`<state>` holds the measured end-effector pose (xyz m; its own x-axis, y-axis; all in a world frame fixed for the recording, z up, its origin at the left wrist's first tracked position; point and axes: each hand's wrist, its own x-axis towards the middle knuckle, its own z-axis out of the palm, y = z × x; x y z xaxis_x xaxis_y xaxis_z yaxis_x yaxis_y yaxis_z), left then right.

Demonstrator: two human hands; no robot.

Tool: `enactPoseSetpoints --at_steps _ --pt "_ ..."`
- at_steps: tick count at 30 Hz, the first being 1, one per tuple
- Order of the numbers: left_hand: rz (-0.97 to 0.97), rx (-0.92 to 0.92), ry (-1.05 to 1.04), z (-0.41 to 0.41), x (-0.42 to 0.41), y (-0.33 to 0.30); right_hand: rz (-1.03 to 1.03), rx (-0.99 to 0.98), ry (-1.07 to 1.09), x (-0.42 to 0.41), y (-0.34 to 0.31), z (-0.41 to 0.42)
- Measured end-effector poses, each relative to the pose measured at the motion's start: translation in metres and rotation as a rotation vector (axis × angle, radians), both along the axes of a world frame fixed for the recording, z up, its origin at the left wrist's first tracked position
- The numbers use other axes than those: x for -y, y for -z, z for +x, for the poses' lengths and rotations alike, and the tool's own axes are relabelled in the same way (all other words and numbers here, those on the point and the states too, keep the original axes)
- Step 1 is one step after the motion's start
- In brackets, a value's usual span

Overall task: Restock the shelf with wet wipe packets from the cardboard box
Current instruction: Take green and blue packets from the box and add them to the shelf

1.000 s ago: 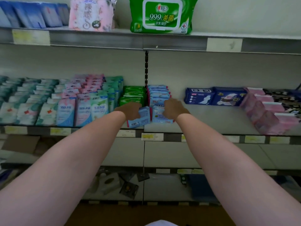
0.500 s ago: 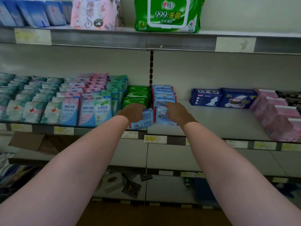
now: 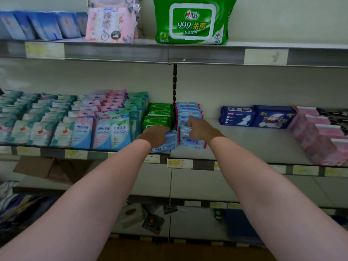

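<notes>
Both hands are out at mid-frame on my feed: the left hand [image 3: 157, 135] grips a tilted blue wet wipe packet [image 3: 168, 141] at the middle shelf [image 3: 244, 146] edge, and the right hand [image 3: 200, 129] pinches the front packet [image 3: 191, 141] of the blue row [image 3: 188, 112], just right of the green packs [image 3: 159, 114]. At lower left I see a cardboard box flap [image 3: 33, 166].

My one camera sits on my head, facing forward and tipped down at the middle shelf [image 3: 235, 147], near enough that my forearms reach in from 7 and 5 o'clock. The upper shelf [image 3: 116, 53] runs across at 12; lower shelves fill 6 o'clock.
</notes>
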<state>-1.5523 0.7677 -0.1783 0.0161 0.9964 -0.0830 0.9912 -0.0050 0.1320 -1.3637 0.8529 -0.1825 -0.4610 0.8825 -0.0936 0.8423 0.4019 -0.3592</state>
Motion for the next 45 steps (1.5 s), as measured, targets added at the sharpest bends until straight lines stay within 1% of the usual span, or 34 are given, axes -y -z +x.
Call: enactPoseSetpoints --at_steps 2,5,8,10,14,15,16,18,19,21,23,26,30,31,33,37,40,43,45 --pt "-0.006 0.006 -0.002 0.000 0.001 -0.001 0.012 0.001 -0.021 0.006 0.001 -0.005" --pt "-0.011 0.002 -0.002 0.001 0.001 -0.001 0.176 0.002 -0.131 0.014 0.012 -0.018" --pt "-0.019 -0.003 0.005 0.003 0.002 0.000 0.292 -0.022 -0.150 0.017 0.010 -0.025" --pt "-0.018 0.004 -0.004 0.002 0.002 0.001 0.230 -0.099 -0.079 0.016 -0.004 -0.026" --pt "-0.022 0.023 -0.017 0.001 0.001 0.000 0.048 -0.368 0.107 0.002 -0.032 -0.025" --pt "-0.021 0.026 -0.014 0.001 0.000 -0.001 0.002 -0.382 0.140 -0.001 -0.034 -0.023" --pt "-0.018 0.027 -0.010 0.000 0.000 0.000 -0.052 -0.333 0.154 -0.002 -0.033 -0.020" --pt "-0.015 0.029 -0.006 0.000 0.000 0.000 -0.123 -0.084 0.123 -0.001 -0.024 -0.012" --pt "-0.015 0.028 -0.005 0.000 0.000 0.000 -0.130 -0.006 0.108 0.000 -0.017 -0.008" --pt "-0.015 0.024 -0.005 0.000 0.000 0.000 -0.110 -0.026 0.106 0.000 -0.004 -0.003" --pt "-0.007 0.018 -0.004 0.000 0.000 0.000 -0.034 -0.057 0.090 0.001 0.002 -0.004" --pt "-0.002 0.019 -0.004 0.000 0.000 0.000 0.089 -0.021 0.052 0.004 0.007 -0.007" --pt "-0.012 0.031 -0.011 -0.001 0.000 0.001 0.371 0.183 0.047 0.005 0.006 -0.012" --pt "-0.012 0.034 -0.012 -0.001 0.000 0.002 0.415 0.214 0.037 0.004 0.007 -0.013" --pt "-0.007 0.041 -0.011 -0.001 0.001 0.003 0.455 0.231 0.042 0.003 0.012 -0.015" --pt "-0.020 0.033 -0.018 0.000 0.000 0.002 0.485 0.192 0.136 0.003 0.015 -0.018" --pt "-0.026 0.024 0.023 -0.002 -0.003 0.000 0.499 0.196 0.127 0.004 0.013 -0.020" --pt "-0.002 -0.062 0.123 -0.003 -0.006 -0.005 0.448 0.147 0.083 0.003 0.013 -0.020" --pt "0.006 -0.056 0.155 -0.001 -0.008 -0.008 0.399 0.106 0.066 0.003 0.014 -0.018"
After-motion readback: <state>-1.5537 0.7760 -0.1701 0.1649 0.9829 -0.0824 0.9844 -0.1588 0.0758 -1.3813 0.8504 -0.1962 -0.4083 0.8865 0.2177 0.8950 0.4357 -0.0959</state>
